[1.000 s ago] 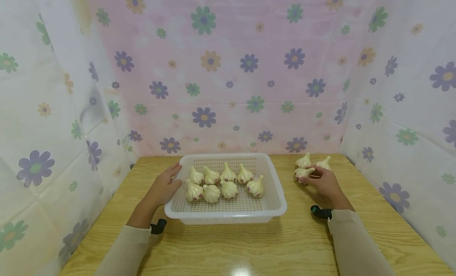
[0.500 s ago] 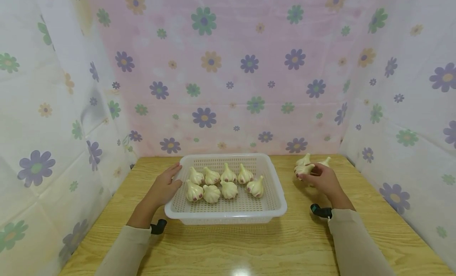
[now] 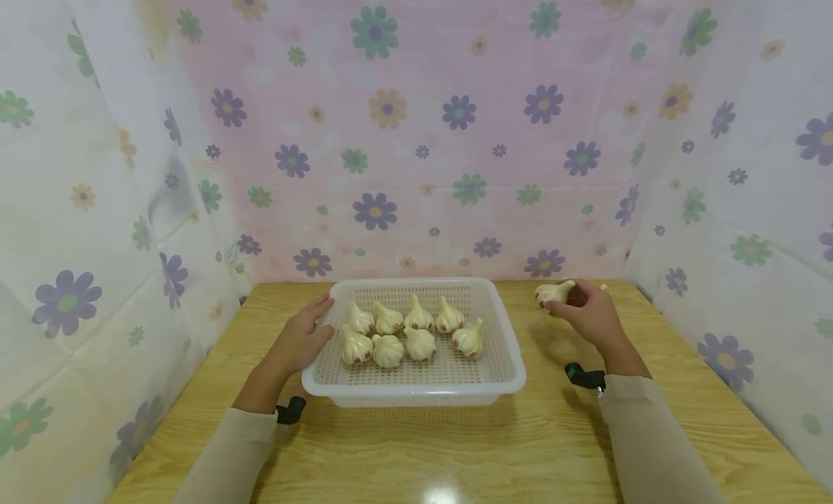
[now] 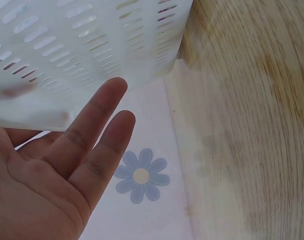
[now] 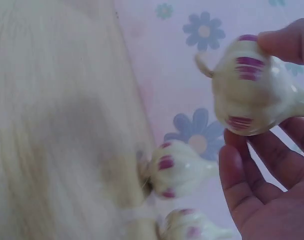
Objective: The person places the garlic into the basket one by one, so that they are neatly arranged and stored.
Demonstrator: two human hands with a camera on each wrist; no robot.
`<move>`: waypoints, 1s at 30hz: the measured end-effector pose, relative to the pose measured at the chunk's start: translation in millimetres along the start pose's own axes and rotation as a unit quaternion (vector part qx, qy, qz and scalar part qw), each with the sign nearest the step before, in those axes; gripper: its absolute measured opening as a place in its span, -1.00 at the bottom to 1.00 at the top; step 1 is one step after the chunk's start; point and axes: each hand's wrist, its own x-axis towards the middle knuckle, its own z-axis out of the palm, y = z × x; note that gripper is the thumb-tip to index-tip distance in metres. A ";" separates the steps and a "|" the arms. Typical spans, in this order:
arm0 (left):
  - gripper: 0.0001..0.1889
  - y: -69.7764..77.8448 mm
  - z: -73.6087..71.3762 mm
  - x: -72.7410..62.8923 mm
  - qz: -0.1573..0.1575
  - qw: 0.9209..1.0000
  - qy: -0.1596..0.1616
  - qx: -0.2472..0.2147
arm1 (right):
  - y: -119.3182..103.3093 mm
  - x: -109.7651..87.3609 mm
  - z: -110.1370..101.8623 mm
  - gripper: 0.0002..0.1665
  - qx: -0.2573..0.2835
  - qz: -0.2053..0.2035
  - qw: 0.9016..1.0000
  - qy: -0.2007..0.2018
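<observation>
My left hand (image 3: 304, 339) rests at the left rim of a white perforated plastic basket (image 3: 416, 390). In the left wrist view, two straight fingers (image 4: 86, 127) of that hand lie along the outside of the basket wall (image 4: 91, 45), and other fingertips show blurred through it. My right hand (image 3: 591, 317) pinches a garlic bulb (image 3: 552, 294) between thumb and fingers, raised above the table at the back right. Purple patches mark this bulb (image 5: 249, 85) in the right wrist view. Two more garlic bulbs (image 5: 177, 169) sit below it there, mostly hidden by the right hand in the head view.
Several garlic bulbs (image 3: 387, 351) sit in two rows in the basket, with bare mesh at the front and right. The wooden table (image 3: 416, 453) ends at flowered cloth walls (image 3: 423, 128) behind and at both sides. A black wrist mount (image 3: 586, 376) juts from each sleeve.
My right hand has gripped one garlic bulb and lifted it from the group, raising it slightly upward. The left hand and the basket stay in place; the head view shifts a little.
</observation>
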 end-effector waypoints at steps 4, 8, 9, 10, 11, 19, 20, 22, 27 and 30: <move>-0.32 -0.4 -0.9 -0.2 -0.003 1.000 0.003 0.002 | -17.1 2.5 2.3 -0.21 0.007 -0.015 1.000 0.011; -0.32 -2.0 0.0 -1.6 -0.006 1.000 0.003 0.004 | -32.5 6.8 5.6 -0.22 0.001 -0.034 0.999 -0.001; -0.32 -2.4 0.2 -1.9 -0.004 1.000 0.003 0.005 | -36.4 8.3 6.4 -0.23 -0.003 -0.038 0.999 -0.005; -0.33 -2.6 0.5 -2.1 -0.003 1.000 0.003 0.005 | -40.3 9.9 7.3 -0.23 -0.011 -0.043 0.999 -0.007; -0.33 -2.7 0.6 -2.3 -0.003 1.000 0.003 0.004 | -44.3 11.6 8.0 -0.20 -0.019 -0.046 0.999 -0.010; -0.33 2.0 -0.1 -1.6 -0.002 1.000 0.001 0.000 | -80.4 21.9 17.8 -0.34 -0.053 -0.090 0.994 -0.038; -0.33 2.3 -0.2 -1.5 -0.003 1.000 0.000 -0.001 | -84.7 22.2 19.2 -0.35 -0.052 -0.095 0.993 -0.044; -0.33 2.3 -0.2 -1.2 -0.002 1.000 -0.001 0.000 | -92.6 22.6 21.9 -0.35 -0.050 -0.101 0.992 -0.053; -0.33 2.2 -0.5 -0.6 0.003 1.000 0.002 0.005 | -107.4 24.6 28.6 -0.39 -0.027 -0.117 0.989 -0.086; -0.33 2.4 -0.7 -0.5 0.004 1.000 0.003 0.006 | -115.5 25.6 33.6 -0.40 -0.016 -0.125 0.986 -0.107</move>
